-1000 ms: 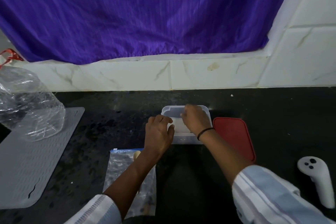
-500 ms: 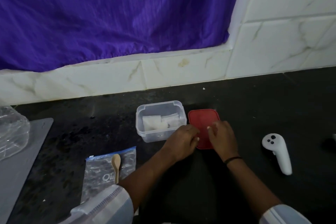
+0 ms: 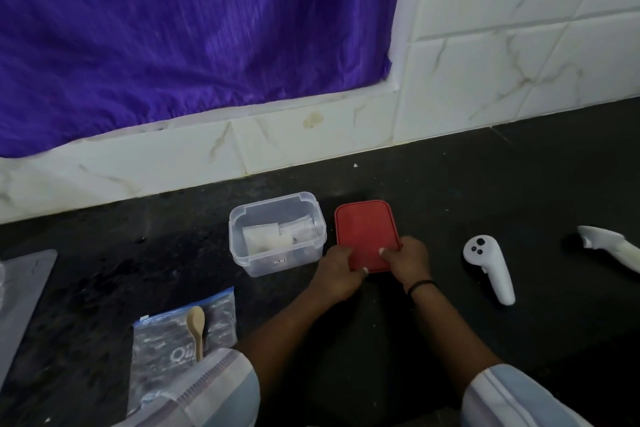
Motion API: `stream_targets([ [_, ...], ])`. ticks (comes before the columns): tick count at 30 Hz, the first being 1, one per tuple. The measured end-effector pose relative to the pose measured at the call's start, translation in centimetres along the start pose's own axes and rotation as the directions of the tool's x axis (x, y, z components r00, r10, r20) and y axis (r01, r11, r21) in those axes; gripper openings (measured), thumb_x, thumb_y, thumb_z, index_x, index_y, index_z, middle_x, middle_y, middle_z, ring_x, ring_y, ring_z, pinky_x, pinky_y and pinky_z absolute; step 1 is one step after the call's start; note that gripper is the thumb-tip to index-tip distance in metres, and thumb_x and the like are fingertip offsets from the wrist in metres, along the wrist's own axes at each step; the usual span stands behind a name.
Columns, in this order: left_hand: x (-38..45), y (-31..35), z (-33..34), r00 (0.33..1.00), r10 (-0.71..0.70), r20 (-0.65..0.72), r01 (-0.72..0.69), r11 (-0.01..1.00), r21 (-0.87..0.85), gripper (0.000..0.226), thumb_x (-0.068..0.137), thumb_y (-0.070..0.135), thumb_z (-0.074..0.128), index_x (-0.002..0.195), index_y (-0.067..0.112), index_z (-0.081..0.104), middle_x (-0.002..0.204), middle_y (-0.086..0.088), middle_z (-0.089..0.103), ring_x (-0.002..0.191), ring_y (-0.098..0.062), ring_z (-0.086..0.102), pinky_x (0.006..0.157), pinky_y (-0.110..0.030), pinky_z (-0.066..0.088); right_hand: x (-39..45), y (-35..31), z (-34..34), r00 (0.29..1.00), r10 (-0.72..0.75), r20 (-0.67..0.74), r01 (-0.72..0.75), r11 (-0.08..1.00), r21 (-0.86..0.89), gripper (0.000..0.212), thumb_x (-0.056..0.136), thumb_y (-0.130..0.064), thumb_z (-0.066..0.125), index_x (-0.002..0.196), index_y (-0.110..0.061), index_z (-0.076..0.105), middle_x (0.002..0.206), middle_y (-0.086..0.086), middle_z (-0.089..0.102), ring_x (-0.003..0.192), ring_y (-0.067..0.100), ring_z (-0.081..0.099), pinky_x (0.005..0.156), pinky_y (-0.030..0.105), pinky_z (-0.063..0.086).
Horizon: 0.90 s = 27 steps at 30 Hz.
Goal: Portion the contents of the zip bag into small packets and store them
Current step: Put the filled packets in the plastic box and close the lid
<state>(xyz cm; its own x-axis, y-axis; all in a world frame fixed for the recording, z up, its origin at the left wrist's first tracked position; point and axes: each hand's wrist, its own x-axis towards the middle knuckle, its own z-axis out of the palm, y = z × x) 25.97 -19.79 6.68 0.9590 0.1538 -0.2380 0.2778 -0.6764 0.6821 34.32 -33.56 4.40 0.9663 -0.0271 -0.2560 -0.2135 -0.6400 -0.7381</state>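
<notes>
Item 1. Red lid [image 3: 365, 232]: flat on the black counter [image 3: 485, 177], centre of the frame, just right of the clear container [image 3: 277, 234]. Both hands are at its near edge. Left hand [image 3: 337, 274] pinches the lower left corner; right hand [image 3: 408, 262] pinches the lower right, thumb on top. Each grip is narrow, closed on the lid's rim. Judged thin, light and slightly flexible; best taken by the near edge or opposite corners, kept level, then pressed down around the container rim.

Item 2. Clear container: open, lidless, left of the lid and apart from it. Holds small packets [image 3: 265, 239], white and translucent; likely soft, light and easily crushed. Their number cannot be made out through the wall.

Item 3. Zip bag [image 3: 162, 347]: lower left of the frame, lying flat, a wooden spoon [image 3: 196, 328] resting on it. Limp, slippery film; contents unclear. Its lower part is hidden by a striped sleeve [image 3: 214, 388].

Item 4. White controller [image 3: 488, 267]: right of the lid, well apart. A second white object [image 3: 609, 246] at the right edge is cut off and unidentified.

Item 5. Grey mat [image 3: 20, 291]: left edge, cut off.

Fingers under the lid are hidden; whether it is lifted cannot be told.
</notes>
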Motion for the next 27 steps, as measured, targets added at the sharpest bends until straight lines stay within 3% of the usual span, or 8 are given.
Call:
stream_targets([
  [2, -0.4, 0.2, -0.6, 0.999, -0.032, 0.013, 0.034, 0.976, -0.215, 0.044, 0.095, 0.034, 0.063, 0.133, 0.015, 0.055, 0.124, 0.003, 0.058, 0.106, -0.010, 0.056, 0.087, -0.022, 0.042, -0.5, -0.6, -0.6, 0.997, 0.056, 0.061, -0.075, 0.917, 0.391, 0.006, 0.086, -0.009, 0.069, 0.090, -0.014, 0.068, 0.098, 0.015, 0.073, 0.086, 0.027, 0.070, 0.085, 0.048, 0.058],
  [4, -0.5, 0.6, -1.1, 0.998, -0.061, 0.029, 0.068, 0.906, -0.418, 0.046, 0.095, 0.044, 0.060, 0.134, 0.021, 0.051, 0.127, 0.007, 0.060, 0.107, -0.008, 0.059, 0.086, -0.022, 0.046, -1.4, -2.0, -1.2, 1.000, -0.024, 0.020, 0.011, 0.875, 0.484, 0.013, 0.089, -0.005, 0.065, 0.092, -0.018, 0.065, 0.098, 0.009, 0.072, 0.087, 0.023, 0.070, 0.084, 0.045, 0.058],
  [6, -0.4, 1.3, -1.9, 0.995, -0.095, -0.026, 0.066, 0.838, -0.541, 0.046, 0.093, 0.057, 0.054, 0.127, 0.026, 0.053, 0.123, 0.006, 0.064, 0.106, -0.012, 0.062, 0.091, -0.030, 0.052, -2.7, -3.8, -1.8, 0.963, -0.229, -0.141, 0.264, 0.909, 0.324, 0.015, 0.089, -0.006, 0.063, 0.094, -0.020, 0.062, 0.096, 0.003, 0.068, 0.086, 0.018, 0.065, 0.080, 0.035, 0.054],
  [10, -0.6, 3.1, -5.5, 0.982, -0.137, -0.131, -0.052, 0.467, -0.882, 0.037, 0.104, 0.052, 0.033, 0.109, 0.025, 0.059, 0.112, -0.004, 0.067, 0.105, -0.019, 0.066, 0.097, -0.038, 0.053, -5.5, -7.2, -1.8, 0.662, -0.691, -0.289, 0.719, 0.695, -0.013, 0.011, 0.090, -0.001, 0.056, 0.095, -0.012, 0.057, 0.096, 0.001, 0.055, 0.083, 0.011, 0.051, 0.073, 0.011, 0.039],
  [15, -1.9, 1.2, -11.0, 0.866, -0.407, -0.292, -0.240, 0.176, -0.955, 0.054, 0.104, 0.054, 0.032, 0.103, 0.013, 0.067, 0.096, -0.011, 0.075, 0.091, -0.023, 0.074, 0.080, -0.035, 0.061, -5.9, -8.9, 1.1, 0.397, -0.892, -0.215, 0.881, 0.437, -0.184, 0.023, 0.095, -0.018, 0.042, 0.099, -0.006, 0.061, 0.102, 0.010, 0.064, 0.096, 0.023, 0.057, 0.095, 0.037, 0.048],
  [19, -3.2, -3.6, -13.0, 0.729, -0.534, -0.428, -0.216, 0.414, -0.884, 0.037, 0.101, 0.042, 0.051, 0.099, 0.009, 0.068, 0.091, -0.011, 0.075, 0.083, -0.022, 0.074, 0.073, -0.036, 0.062, -4.5, -8.7, 3.9, 0.217, -0.974, -0.068, 0.919, 0.227, -0.324, 0.018, 0.089, -0.005, 0.050, 0.097, -0.005, 0.065, 0.100, 0.010, 0.066, 0.107, 0.027, 0.061, 0.114, 0.046, 0.029],
  [23, -4.0, -7.9, -13.1, 0.681, -0.445, -0.581, 0.018, 0.804, -0.594, 0.022, 0.097, 0.021, 0.062, 0.111, 0.006, 0.069, 0.101, -0.011, 0.073, 0.086, -0.022, 0.070, 0.080, -0.038, 0.060, -3.9, -8.3, 5.6, 0.122, -0.987, 0.108, 0.942, 0.081, -0.324, 0.026, 0.090, -0.011, 0.042, 0.097, -0.006, 0.067, 0.108, 0.010, 0.068, 0.121, 0.029, 0.059, 0.110, 0.060, 0.034],
  [27, -4.4, -9.9, -12.2, 0.679, -0.340, -0.651, 0.098, 0.921, -0.378, 0.022, 0.098, 0.024, 0.061, 0.106, 0.007, 0.072, 0.096, -0.009, 0.074, 0.084, -0.021, 0.070, 0.081, -0.039, 0.060, -2.9, -8.1, 6.4, 0.091, -0.966, 0.243, 0.948, 0.009, -0.319, 0.022, 0.090, -0.012, 0.048, 0.102, -0.009, 0.066, 0.114, 0.009, 0.068, 0.124, 0.030, 0.057, 0.111, 0.059, 0.033],
])
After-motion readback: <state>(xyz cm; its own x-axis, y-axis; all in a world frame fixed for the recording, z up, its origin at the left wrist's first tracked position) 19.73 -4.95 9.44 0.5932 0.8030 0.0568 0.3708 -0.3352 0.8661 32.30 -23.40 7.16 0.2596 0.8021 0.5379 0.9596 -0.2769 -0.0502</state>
